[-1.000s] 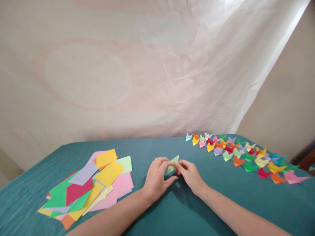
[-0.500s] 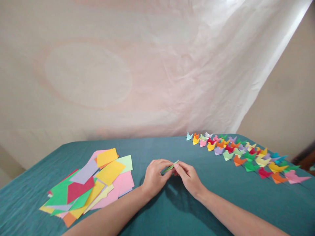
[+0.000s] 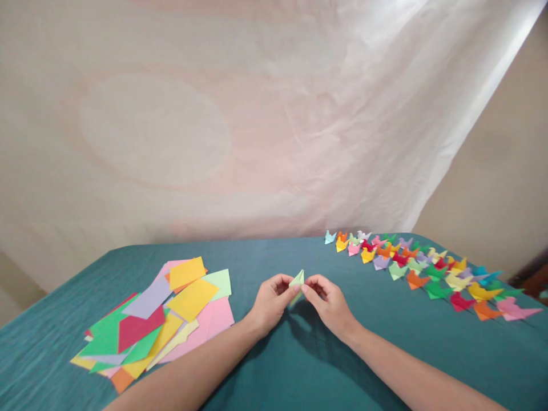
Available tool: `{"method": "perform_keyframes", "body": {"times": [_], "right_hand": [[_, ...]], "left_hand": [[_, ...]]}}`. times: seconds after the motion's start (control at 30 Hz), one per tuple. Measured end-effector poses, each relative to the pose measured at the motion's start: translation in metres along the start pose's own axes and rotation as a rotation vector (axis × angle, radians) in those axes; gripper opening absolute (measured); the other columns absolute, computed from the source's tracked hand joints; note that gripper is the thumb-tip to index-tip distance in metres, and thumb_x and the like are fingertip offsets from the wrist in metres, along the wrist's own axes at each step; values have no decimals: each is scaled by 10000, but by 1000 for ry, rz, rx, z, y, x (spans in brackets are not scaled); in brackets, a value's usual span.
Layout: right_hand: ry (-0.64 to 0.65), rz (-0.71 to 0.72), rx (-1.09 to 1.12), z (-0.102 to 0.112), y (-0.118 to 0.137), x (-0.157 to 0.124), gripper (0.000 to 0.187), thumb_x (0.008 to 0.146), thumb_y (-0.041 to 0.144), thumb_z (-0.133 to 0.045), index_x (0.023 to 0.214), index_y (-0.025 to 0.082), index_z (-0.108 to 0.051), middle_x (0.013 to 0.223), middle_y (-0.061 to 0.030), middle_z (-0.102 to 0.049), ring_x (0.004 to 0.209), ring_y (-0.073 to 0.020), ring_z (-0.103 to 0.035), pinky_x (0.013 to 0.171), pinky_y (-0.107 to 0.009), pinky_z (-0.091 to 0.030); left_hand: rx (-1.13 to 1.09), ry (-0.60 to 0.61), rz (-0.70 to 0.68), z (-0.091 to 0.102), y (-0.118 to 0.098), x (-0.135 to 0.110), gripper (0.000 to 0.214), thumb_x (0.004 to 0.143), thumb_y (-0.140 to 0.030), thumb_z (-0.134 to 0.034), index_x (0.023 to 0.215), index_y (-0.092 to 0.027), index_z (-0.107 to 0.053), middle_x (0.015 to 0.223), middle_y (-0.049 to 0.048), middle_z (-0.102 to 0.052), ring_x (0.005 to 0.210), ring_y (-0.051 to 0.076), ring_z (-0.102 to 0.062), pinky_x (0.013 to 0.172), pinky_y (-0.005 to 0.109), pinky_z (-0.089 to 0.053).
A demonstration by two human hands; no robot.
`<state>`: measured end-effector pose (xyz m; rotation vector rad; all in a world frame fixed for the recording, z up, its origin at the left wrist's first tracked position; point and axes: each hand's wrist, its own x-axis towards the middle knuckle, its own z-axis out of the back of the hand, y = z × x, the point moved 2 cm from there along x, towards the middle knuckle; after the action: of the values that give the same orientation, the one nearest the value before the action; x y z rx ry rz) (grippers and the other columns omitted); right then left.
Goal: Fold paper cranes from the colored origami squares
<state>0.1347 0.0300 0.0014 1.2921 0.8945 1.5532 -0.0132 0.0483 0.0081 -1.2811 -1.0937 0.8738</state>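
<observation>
A small piece of light green folded paper (image 3: 297,281) is held up between both hands, its narrow point upward. My left hand (image 3: 273,301) pinches its left side between thumb and fingers. On the other side, my right hand (image 3: 326,303) is closed with thumb and forefinger on the paper's right edge. Part of the paper is hidden behind the thumbs. Both hands are just above the cloth-covered table, and their shadows fall below them.
Loose coloured paper sheets (image 3: 194,301) lie in an overlapping pile on the left of the teal tablecloth (image 3: 274,371). Rows of folded paper birds (image 3: 436,290) in many colours stand along the right side. A pale hanging sheet (image 3: 257,125) rises behind the table.
The green folded paper has turned from lying slanted and nearly edge-on to standing with its point up and its face showing. Both hands have shifted slightly around it.
</observation>
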Motion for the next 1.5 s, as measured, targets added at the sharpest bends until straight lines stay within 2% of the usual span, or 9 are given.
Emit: {"method": "perform_keyframes", "body": {"times": [0.13,0.37,0.5,0.7,1.0,1.1,1.5], "right_hand": [[27,5,-41,0,-1,0,205,841,352,-517,754,169,-545,648,17,-507,597,-126,-467,566,-239,-386],[57,19,-60,1,5,-1,214,850,325,-503,705,172,-542,623,25,-495,591,-122,-467,568,-235,-385],[21,-8,32,5,3,1,201,850,351,-510,785,173,-576,667,11,-543,628,-134,-508,594,-240,-420],[16,-23,143,7,-2,4,227,833,353,-548,972,184,-606,900,-50,-631,786,-175,-582,711,-288,-483],[-16,30,15,12,0,7,233,812,292,-562,1007,177,-619,830,-36,-609,699,-147,-552,651,-267,-472],[9,59,6,12,2,9,246,800,254,-558,1026,175,-612,837,-33,-604,674,-134,-539,634,-258,-470],[11,164,-106,12,12,10,135,776,210,-552,861,181,-654,758,-11,-592,638,-126,-536,602,-240,-455]], "left_hand": [[-54,35,36,0,2,1,337,681,-423,-711,777,-124,-587,685,-7,-590,622,103,-515,617,208,-384],[-21,67,39,0,1,1,320,728,-424,-672,796,-119,-602,708,6,-603,650,112,-520,639,213,-388],[-26,93,46,-1,0,0,319,734,-420,-670,791,-114,-598,703,9,-598,642,109,-514,640,216,-388],[-34,163,33,-1,-2,-1,329,736,-429,-668,806,-113,-614,728,17,-606,658,113,-519,655,220,-390],[-48,179,52,-1,2,0,337,726,-431,-678,812,-110,-624,727,16,-601,650,111,-509,649,223,-386],[-43,193,67,0,3,1,333,728,-430,-677,810,-111,-629,716,14,-604,642,113,-512,640,223,-386],[10,180,31,4,8,2,311,751,-420,-655,816,-117,-628,706,10,-600,639,114,-506,631,217,-382]]}}
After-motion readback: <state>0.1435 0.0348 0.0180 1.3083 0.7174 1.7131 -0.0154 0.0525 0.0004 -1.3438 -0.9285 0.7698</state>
